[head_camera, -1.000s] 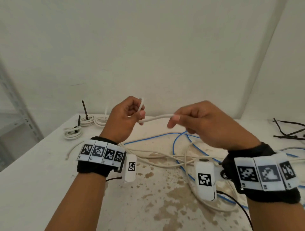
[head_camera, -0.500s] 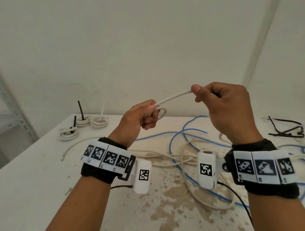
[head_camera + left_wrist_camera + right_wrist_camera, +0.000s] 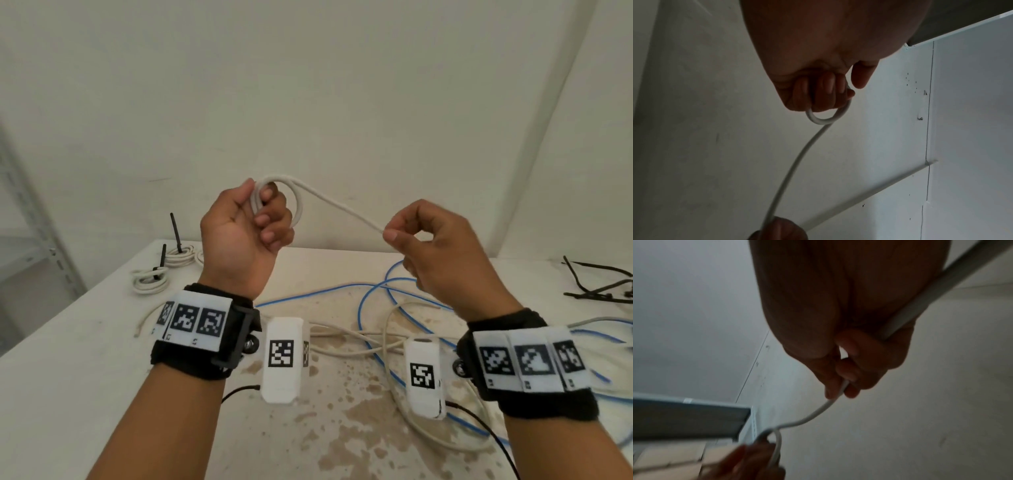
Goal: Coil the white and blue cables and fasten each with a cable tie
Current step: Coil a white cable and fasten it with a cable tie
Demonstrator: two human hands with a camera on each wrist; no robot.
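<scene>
Raised above the table: left hand, fingers curled gripping a small loop of white cable; right hand, pinching its run.

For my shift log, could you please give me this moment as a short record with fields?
left hand: left hand grips a small loop of thin white round cable
right hand: right hand pinches the same cable further along
cable between hands: raised above the stained white table
blue cable: thin blue cable lies loose on the table
finished coils: tied white coils at far left
</scene>
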